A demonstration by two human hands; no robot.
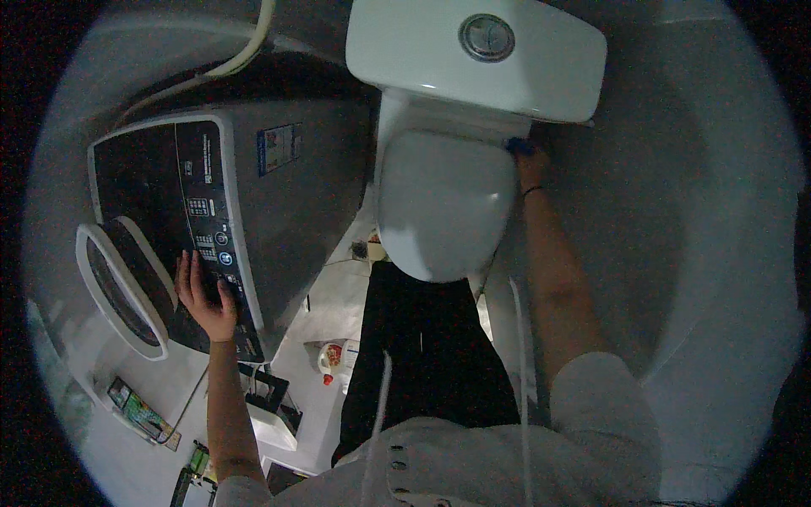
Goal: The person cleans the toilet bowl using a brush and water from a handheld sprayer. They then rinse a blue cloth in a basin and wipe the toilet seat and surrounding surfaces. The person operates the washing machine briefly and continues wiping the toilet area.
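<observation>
My left hand (208, 303) rests with spread fingers on the dark control panel (197, 171) of a top-loading washing machine (298, 209). Its grasp is empty. On the right, my right hand (534, 170) holds a small dark blue thing (521, 147), perhaps a cloth or sponge, against the side of the toilet near the back of the lid. The white toilet lid (447, 196) is down. Above it sits the cistern (405, 44) with a round chrome flush button (486, 38). The fingers of my right hand are partly hidden.
A pale hose (247, 54) runs behind the washing machine. White oval-framed handles or a basket (120, 291) stand at the machine's left edge. Bottles (331, 360) with a red cap sit low by my legs. A wall (709, 222) closes off the right side.
</observation>
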